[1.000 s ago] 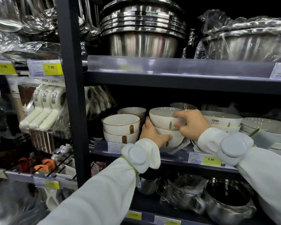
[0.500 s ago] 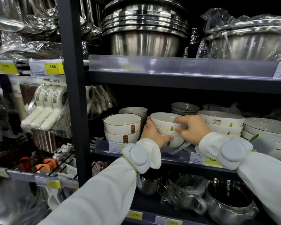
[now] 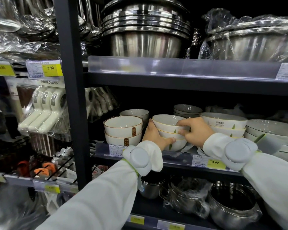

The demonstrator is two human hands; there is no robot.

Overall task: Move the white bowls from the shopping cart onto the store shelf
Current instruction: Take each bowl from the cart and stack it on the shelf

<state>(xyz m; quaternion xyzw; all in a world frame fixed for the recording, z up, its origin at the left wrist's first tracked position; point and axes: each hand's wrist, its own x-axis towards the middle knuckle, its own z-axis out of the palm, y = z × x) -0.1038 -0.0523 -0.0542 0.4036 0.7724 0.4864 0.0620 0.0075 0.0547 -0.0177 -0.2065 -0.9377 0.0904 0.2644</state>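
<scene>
Over the last second the stack of white bowls point(image 3: 169, 130) had come down and gone further back onto the shelf point(image 3: 173, 159): a second ago the top bowl was held higher, and by now the stack of three looked settled near the front edge of the middle shelf, on crumpled wrapping, though the contact underneath was partly hidden. That likely meant this load was as good as placed, with only the letting go left before a return to the cart, which was out of view.

The left hand point(image 3: 154, 136) cupped the stack's left side, its fingers curled under and round the bottom bowl, thumb up against the top one. The right hand point(image 3: 196, 132) pressed on the right side, fingers spread over the rims of the upper two bowls. Both hands were clamped on the stack.

Just left of it, near the post at the shelf's left end, stood two brown-rimmed bowls point(image 3: 123, 131), nested one in the other, with a grey bowl point(image 3: 135, 112) behind. Just right stood a matching leaf-print stack point(image 3: 223, 124), the top bowl empty bar a barcode sticker; dark bowls point(image 3: 187, 109) sat behind, and wide plates point(image 3: 273, 130) towards the right end. All the open bowls looked empty. The shelf above held nested steel bowls point(image 3: 145, 30); the one below held steel pots point(image 3: 231, 208).
</scene>
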